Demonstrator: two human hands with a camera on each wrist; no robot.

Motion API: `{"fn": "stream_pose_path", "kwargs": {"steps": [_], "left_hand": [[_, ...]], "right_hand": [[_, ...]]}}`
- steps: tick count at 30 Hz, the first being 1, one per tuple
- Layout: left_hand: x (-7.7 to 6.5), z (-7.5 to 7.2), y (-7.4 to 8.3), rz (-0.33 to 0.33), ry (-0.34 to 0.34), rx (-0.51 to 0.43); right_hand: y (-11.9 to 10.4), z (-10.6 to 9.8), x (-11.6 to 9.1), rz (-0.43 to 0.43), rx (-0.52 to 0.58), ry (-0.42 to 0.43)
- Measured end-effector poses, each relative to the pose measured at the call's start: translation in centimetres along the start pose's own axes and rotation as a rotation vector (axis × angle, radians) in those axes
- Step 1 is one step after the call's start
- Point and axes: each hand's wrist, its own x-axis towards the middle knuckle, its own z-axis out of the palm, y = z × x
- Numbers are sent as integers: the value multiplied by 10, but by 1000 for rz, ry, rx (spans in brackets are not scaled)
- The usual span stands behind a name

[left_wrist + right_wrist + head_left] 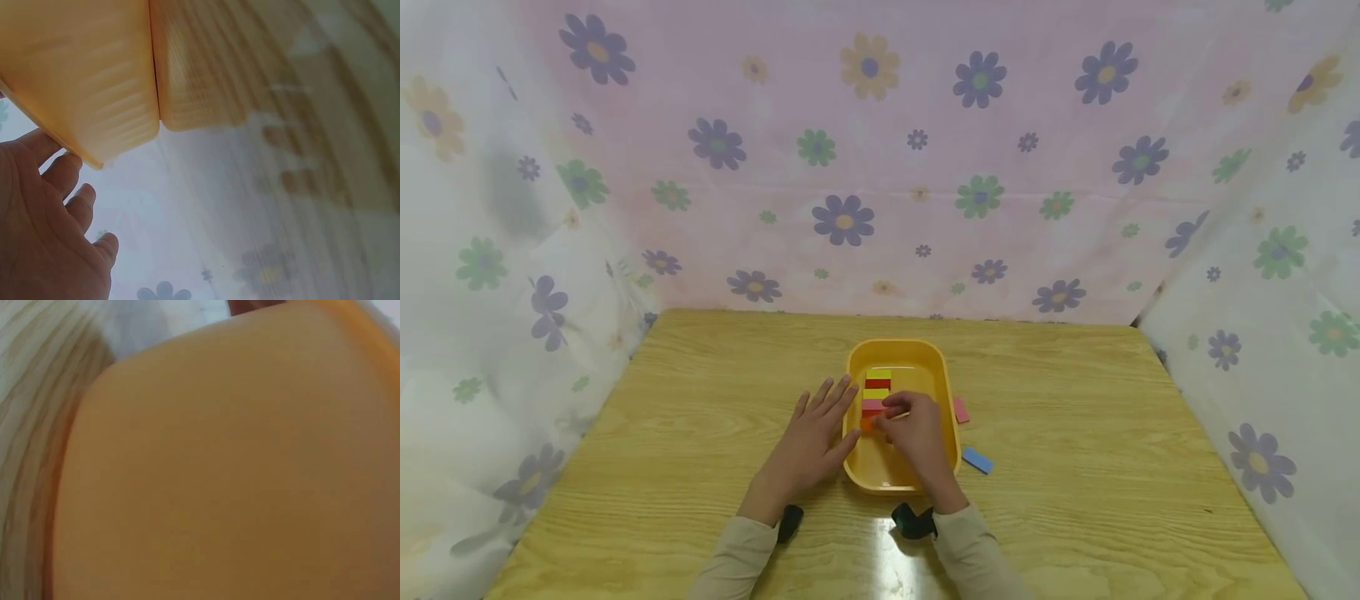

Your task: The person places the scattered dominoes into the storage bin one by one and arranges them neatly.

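Note:
A yellow plastic tray point(917, 479) stands on the table, and in its left half lies a row of small flat blocks. Among them are a yellow block point(878, 374), a second yellow one nearer, a pink block point(873, 405) and an orange block point(867, 424) at the near end. My right hand point(917, 433) reaches into the tray with thumb and fingers curled at the orange block, pinching its right end, partly hidden by the fingers. Along the tray's left rim my left hand point(811, 442) rests with straight, spread fingers; fingertips point(72, 164) touch the rim in the left wrist view.
On the wooden table point(1075, 433), right of the tray, lie a blue block point(977, 460) and a pink block point(962, 410) close against the tray's wall. Flower-patterned cloth point(910, 167) encloses the back and both sides. The right wrist view mostly shows the tray's outer wall point(219, 475).

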Motion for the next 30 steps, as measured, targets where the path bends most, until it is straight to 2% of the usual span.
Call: {"fn": "stream_pose_path", "kwargs": {"steps": [5, 10, 20, 30], "left_hand": [[1, -3, 1, -24, -25, -3], [1, -4, 2, -36, -36, 0], [0, -1, 0, -34, -30, -14], [0, 1, -1, -17, -20, -30]], "right_hand": [[1, 1, 0, 66, -147, -22], [2, 2, 0, 94, -256, -4], [2, 6, 1, 76, -316, 12], [0, 5, 10, 108, -382, -2]]}}
